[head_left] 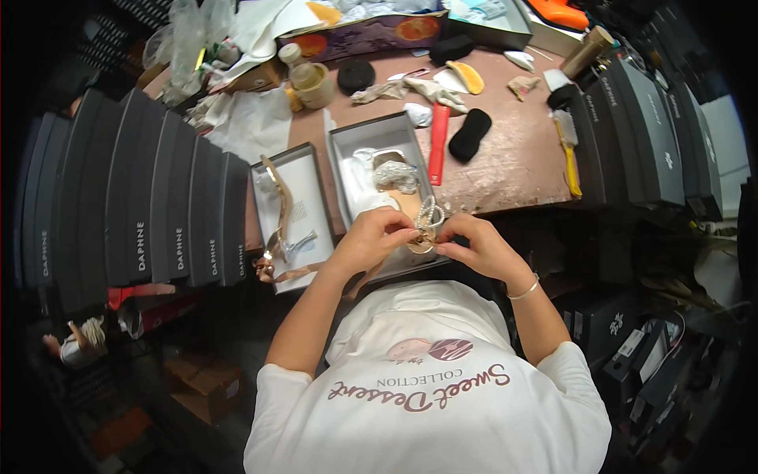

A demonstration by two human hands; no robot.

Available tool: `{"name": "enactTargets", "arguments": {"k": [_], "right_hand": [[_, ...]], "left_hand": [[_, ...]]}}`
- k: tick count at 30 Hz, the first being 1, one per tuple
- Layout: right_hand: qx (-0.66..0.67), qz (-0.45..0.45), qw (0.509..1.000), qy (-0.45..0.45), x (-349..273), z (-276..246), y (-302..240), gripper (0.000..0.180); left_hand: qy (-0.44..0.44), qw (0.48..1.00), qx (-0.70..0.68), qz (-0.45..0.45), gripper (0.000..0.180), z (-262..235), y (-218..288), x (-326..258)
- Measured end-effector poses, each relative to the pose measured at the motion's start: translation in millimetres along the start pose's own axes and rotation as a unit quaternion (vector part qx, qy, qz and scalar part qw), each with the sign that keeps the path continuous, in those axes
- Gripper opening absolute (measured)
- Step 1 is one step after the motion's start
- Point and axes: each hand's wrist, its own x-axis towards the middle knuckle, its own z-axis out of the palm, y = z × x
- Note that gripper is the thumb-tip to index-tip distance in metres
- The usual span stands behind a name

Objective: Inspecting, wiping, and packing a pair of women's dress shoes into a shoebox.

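White shirt (442, 434), hands (483, 249) between box stacks (126, 186)

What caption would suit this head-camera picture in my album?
Left hand and right hand meet at a pearl-beaded sandal over an open grey shoebox at a cluttered workbench.

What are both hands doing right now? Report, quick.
Left hand: closed, pinching the gold-coloured piece by the pearly loops.
Right hand: closed, fingertips at that same piece; exact grip can't be told.
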Motion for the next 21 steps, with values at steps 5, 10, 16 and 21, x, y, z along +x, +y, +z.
{"name": "enactTargets", "arguments": {"k": [5, 10, 16, 21], "right_hand": [[-0.027, 0.012, 1.000, 0.008, -13.4, 13.1, -0.5, 0.021], [0.083, 0.072, 0.994, 0.018, -20.8, 17.1, 4.3, 0.020], [0.048, 0.050, 0.998, -0.008, -29.6, 15.5, -0.2, 0.021], [0.113, 0.162, 0.978, 0.064, -33.9, 19.6, 14.0, 0.021]], "left_hand": [[0.023, 0.999, 0.039, -0.013, 0.018, -4.8, 5.2, -14.7], [0.056, 0.997, 0.054, 0.000, 0.026, 8.8, -6.3, -30.8], [0.105, 0.984, 0.114, 0.090, 0.020, 29.8, -18.2, -16.7], [0.053, 0.997, 0.025, 0.043, 0.009, 27.0, 0.5, -34.3]]}}
